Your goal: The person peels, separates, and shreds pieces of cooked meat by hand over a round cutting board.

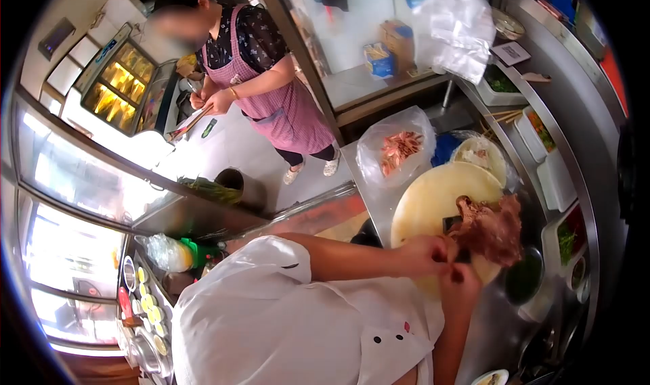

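Note:
My left hand (423, 255) and my right hand (462, 282) are close together at the near edge of a round, pale chopping board (423, 199). The fingers of both are curled in a pinch. Dark reddish patches show at the fingertips, but what they hold is too small to make out. Just beyond them a large piece of brown cooked meat (491, 233) lies on the board and reaches past its edge. Something dark and flat (449, 224) shows partly from under the meat; its kind is hidden.
A clear plastic bag (371, 148) of meat strips and a bowl (489, 156) stand beside the board. White tubs (556, 178) with chopped greens line the counter's far side. Plastic bags (457, 26) hang by the glass. Behind the partition a person in a pink apron (288, 107) holds a pad.

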The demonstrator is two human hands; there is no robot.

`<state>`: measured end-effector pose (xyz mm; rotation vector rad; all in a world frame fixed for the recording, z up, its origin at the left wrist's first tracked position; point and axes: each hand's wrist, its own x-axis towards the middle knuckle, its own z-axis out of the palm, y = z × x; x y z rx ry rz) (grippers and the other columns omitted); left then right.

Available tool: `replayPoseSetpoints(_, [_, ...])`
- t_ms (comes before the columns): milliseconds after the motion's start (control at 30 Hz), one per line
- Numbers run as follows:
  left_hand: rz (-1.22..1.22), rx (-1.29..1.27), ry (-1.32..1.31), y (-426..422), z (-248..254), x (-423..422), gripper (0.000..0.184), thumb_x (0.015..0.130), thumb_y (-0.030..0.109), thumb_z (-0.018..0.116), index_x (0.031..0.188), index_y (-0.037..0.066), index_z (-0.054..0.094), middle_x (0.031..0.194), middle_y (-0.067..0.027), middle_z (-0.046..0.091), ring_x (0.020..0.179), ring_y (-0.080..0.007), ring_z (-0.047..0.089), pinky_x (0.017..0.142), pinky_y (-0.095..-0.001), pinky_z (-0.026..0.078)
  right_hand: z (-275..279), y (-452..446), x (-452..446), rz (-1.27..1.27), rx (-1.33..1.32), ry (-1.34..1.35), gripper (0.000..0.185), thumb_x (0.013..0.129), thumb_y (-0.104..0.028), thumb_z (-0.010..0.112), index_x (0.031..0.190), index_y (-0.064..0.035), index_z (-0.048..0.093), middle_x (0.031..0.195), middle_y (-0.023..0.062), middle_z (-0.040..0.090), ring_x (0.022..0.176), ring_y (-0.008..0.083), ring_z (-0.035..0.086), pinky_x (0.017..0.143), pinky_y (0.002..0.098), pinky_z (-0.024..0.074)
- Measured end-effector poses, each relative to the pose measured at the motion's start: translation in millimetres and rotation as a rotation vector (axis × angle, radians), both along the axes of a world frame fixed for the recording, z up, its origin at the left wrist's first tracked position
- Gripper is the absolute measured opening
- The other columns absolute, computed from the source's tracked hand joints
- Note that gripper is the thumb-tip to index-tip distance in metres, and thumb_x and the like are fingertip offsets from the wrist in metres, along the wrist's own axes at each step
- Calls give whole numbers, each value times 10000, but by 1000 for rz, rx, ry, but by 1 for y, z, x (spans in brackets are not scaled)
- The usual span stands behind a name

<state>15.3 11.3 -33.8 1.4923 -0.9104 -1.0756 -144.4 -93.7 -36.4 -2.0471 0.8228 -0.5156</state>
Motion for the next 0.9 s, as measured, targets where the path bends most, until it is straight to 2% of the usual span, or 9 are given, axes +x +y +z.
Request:
replayPoseSetpoints(100, [-32, -156, 153, -2, -9, 1, 219, 892, 168, 775, 877, 41, 597, 866, -11, 617, 800, -95, 567, 706, -279, 491, 0, 4, -1, -8, 54, 4, 158, 781, 0, 767, 906, 43, 680, 824, 106, 660, 710, 161, 627, 687, 297, 519])
replayPoseSetpoints(300, [-88, 131, 348, -2, -12, 1, 171, 910, 149, 730, 885, 46, 597, 850, -3, 597, 792, -89, 552, 702, -285, 485, -3, 4, -1, -32, 137, 56, 155, 801, -23, 769, 897, 48, 670, 830, 104, 653, 732, 167, 617, 709, 298, 517])
replayPoseSetpoints(500, [-128, 26, 259, -1, -28, -2, 52, 872, 61, 647, 905, 40, 613, 807, 2, 590, 740, -88, 550, 655, -289, 475, -3, 4, -3, -3, 145, 70, 136, 823, -19, 752, 901, 49, 664, 841, 103, 655, 737, 167, 623, 710, 300, 519])
replayPoseSetpoints(600, [-79, 91, 168, 0, -31, -4, 57, 862, 57, 645, 896, 32, 606, 799, 2, 589, 737, -88, 551, 643, -283, 472, -4, 5, -6, 9, 164, 71, 130, 854, -19, 745, 930, 53, 669, 866, 102, 662, 761, 163, 635, 720, 294, 525])
replayPoseSetpoints(700, [-39, 83, 361, -1, -26, -4, 61, 863, 64, 652, 888, 32, 606, 793, 9, 589, 740, -88, 550, 642, -272, 470, -4, 10, -6, -9, 194, 11, 143, 890, -17, 737, 993, 66, 683, 925, 112, 669, 810, 168, 650, 738, 292, 535])
replayPoseSetpoints(800, [-7, 109, 429, -2, -26, -4, 51, 871, 56, 649, 889, 35, 606, 825, 3, 587, 756, -83, 552, 648, -252, 468, -1, 14, -8, -7, 225, -60, 178, 913, -10, 728, 1065, 78, 696, 980, 127, 670, 866, 180, 660, 759, 293, 544])
replayPoseSetpoints(900, [-51, -53, 578, -4, -43, -7, 52, 894, 59, 644, 887, 29, 602, 870, -12, 588, 783, -78, 567, 671, -239, 483, -1, 16, -12, 19, 197, -74, 192, 928, -18, 724, 1096, 75, 706, 1008, 137, 680, 901, 196, 671, 765, 301, 552])
